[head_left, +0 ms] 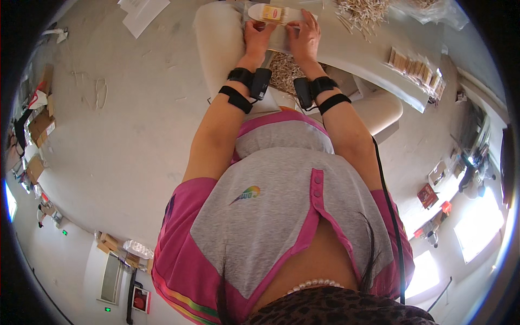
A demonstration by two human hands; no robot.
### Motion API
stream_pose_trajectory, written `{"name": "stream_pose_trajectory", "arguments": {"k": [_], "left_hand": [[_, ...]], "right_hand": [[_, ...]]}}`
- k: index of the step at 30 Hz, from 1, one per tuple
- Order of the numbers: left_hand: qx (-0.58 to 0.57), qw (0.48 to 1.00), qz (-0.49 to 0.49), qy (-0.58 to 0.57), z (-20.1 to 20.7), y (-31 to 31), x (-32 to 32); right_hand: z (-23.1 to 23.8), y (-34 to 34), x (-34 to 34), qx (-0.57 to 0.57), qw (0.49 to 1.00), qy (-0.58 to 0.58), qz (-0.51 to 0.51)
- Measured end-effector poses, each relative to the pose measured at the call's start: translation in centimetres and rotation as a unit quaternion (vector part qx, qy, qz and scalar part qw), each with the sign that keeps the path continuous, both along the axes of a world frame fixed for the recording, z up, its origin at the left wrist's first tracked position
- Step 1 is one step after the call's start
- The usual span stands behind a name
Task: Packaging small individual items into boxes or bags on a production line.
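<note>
White at its rounded left end, the stick packet lies long axis left to right, just far of the curled left hand, its right end beside the right hand, and whether either grips it I cannot tell.

Pale tabletop: loose heap of thin sticks; clear plastic bag near it; row of stick packs toward right end. Grey floor: thin string loop.
</note>
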State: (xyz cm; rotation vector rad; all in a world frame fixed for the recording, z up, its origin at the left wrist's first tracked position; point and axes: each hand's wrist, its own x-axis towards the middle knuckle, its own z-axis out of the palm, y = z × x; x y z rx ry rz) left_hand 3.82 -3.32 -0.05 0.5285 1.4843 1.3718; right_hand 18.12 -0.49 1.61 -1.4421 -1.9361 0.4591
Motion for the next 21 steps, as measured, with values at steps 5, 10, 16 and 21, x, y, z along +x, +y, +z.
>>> {"name": "stream_pose_trajectory", "arguments": {"k": [5,10,16,21], "left_hand": [[-0.010,1.000,0.004,0.009,-0.3,-0.2,-0.1],[-0.010,1.000,0.002,0.001,-0.7,-0.1,0.0],[-0.025,1.000,-0.001,0.008,-0.2,-0.2,0.2],[-0.016,1.000,0.001,-0.010,-0.5,-0.2,0.2]], "right_hand": [[0.3,0.1,-0.2,-0.014,1.000,0.002,0.001],[0.3,0.1,0.1,-0.013,1.000,-0.005,0.000],[0.3,0.1,0.3,-0.014,1.000,-0.005,0.001],[0.4,0.1,0.4,-0.007,1.000,-0.007,0.005]]}}
